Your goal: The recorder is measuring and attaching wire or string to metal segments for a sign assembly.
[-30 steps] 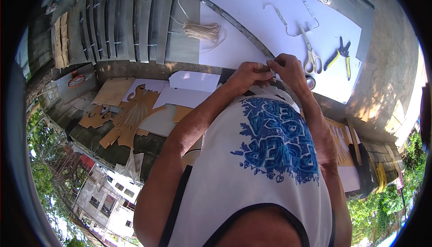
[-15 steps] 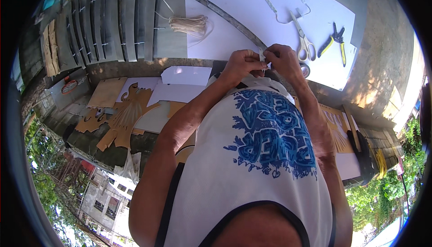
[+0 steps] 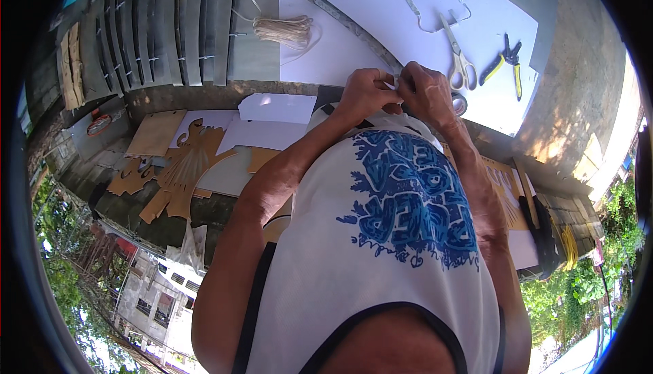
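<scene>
A long, dark, curved strip (image 3: 333, 12) runs from the far left of the white sheet (image 3: 326, 57) down to my hands, close in front of my body. Bent fingers of my left hand (image 3: 371, 93) pinch at its near end. Right beside it, my right hand (image 3: 426, 93) is closed at the same end, its fingertips meeting the left ones. A whitish band on that end is mostly covered by the fingers. Scissors (image 3: 460, 69) and yellow-handled pliers (image 3: 505, 59) lie right of my hands. A tape roll (image 3: 460, 104) sits beside my right wrist.
A bundle of pale cord (image 3: 284, 30) lies left of the strip, its loose end reaching the strip's far tip. A measuring tape (image 3: 411, 6) curls on the sheet. Several grey slats (image 3: 163, 40) with ties stand farther left. Brown ornamental cut-outs (image 3: 185, 173) lie lower left.
My right hand has turned and closed in against the left, covering the whitish band that showed between the fingers. The view has shifted slightly.
</scene>
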